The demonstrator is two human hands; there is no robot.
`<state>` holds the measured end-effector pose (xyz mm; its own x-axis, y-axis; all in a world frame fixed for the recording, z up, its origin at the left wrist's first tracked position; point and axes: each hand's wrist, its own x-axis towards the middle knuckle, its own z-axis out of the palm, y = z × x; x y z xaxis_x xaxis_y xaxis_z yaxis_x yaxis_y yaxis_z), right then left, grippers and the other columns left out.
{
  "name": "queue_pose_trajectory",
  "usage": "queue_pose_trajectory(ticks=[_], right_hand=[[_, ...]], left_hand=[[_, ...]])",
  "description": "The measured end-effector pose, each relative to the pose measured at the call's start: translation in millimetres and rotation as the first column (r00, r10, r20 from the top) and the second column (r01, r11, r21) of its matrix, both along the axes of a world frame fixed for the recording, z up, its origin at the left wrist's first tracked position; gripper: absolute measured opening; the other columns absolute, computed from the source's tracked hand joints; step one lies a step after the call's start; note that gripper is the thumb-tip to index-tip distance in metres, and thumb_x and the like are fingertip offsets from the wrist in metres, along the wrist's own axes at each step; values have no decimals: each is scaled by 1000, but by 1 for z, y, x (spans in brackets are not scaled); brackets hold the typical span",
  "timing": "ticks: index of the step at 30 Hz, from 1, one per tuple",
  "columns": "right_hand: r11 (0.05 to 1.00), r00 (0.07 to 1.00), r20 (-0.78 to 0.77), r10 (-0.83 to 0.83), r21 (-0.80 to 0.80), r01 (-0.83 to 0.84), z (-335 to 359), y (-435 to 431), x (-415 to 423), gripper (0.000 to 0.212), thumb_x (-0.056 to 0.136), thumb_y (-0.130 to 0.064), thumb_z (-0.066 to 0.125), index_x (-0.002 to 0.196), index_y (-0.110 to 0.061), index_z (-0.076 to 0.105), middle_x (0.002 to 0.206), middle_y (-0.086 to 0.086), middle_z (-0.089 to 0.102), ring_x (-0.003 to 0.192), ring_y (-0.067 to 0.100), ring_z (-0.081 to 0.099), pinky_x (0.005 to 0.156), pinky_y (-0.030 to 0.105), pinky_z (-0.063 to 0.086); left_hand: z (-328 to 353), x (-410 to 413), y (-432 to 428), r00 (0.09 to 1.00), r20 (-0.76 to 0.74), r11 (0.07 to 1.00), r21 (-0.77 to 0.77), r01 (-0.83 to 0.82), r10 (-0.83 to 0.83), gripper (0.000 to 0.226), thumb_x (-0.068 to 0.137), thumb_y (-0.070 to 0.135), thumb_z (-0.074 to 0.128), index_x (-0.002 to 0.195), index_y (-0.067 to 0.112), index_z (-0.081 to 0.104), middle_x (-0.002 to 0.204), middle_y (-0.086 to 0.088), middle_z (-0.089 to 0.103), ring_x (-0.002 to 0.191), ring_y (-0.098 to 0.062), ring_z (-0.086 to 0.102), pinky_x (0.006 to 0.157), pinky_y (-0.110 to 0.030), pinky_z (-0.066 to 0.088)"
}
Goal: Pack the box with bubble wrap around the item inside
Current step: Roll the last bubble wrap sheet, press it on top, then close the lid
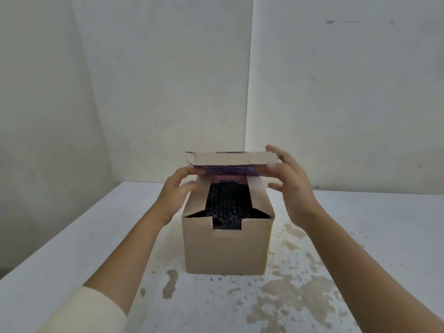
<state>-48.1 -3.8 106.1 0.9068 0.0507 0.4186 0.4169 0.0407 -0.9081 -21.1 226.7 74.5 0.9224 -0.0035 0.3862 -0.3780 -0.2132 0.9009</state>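
Cardboard box: upright near the middle of the white table, top open, plain brown front wall facing the camera, a notch cut in the front rim.
Bubble wrap: dark and bubbled, filling the box's opening right up to the rim; showing through the front notch too.
Item inside: hidden under the wrap, cannot tell what it is.
Lid flap: hinged at the box's far edge, raised and tipped toward the camera; brown tuck strip on top, purple print with unreadable lettering just below it.
Left hand: at the box's upper left corner, fingertips pinching the left end of the lid flap, thumb underneath against the side flap.
Right hand: at the box's upper right corner, fingers spread, fingertips and thumb gripping the right end of the lid flap.
Cream sleeve: ribbed cuff on the left forearm, well in front of the box; right forearm bare.
Table surface: white paint flaked off in tan patches in front of and to the right of the box.
Walls: pale, meeting in a corner behind and left of the box.
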Motion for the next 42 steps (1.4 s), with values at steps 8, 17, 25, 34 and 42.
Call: queue_pose_trajectory(ticks=[8,17,25,34,42], right_hand=[[992,999,-15,-46,115,47,-13,-5,-13,13,82,-10,68,89,-21,71,70,-15,71,71,-3,63,69,13,49],[959,965,137,-224,-145,243,-54,-3,-27,26,79,-8,72,81,-34,69,67,-27,68,63,-6,58,67,8,46],[911,889,335,-311,-160,379,-67,4,-32,29,79,-6,71,85,-34,66,83,-15,64,82,-7,57,75,4,39],[831,876,324,-357,-318,457,-68,2,-35,18,82,-21,69,82,-38,69,78,-14,45,92,11,36,95,38,36],[646,742,569,-355,-424,635,-77,0,-37,16,78,-25,64,91,-22,74,89,-14,40,87,7,32,80,21,28]], left_hand=[[0,-40,-1,992,117,957,-290,0,36,37,74,26,74,98,27,46,65,10,66,75,-7,63,74,-24,47],[-28,-53,6,954,266,990,-34,-135,139,32,75,0,70,78,31,72,71,22,71,69,5,66,71,-7,49],[-30,-57,9,954,243,981,37,-192,178,26,76,3,72,80,29,70,73,25,70,71,5,64,70,-8,49],[-25,-54,0,945,138,945,103,-312,297,18,83,30,66,65,29,69,75,5,53,77,-6,53,69,-9,39],[0,-40,-2,933,-230,920,342,-190,278,34,67,31,80,95,33,60,126,-3,40,127,-21,35,92,-32,34]])
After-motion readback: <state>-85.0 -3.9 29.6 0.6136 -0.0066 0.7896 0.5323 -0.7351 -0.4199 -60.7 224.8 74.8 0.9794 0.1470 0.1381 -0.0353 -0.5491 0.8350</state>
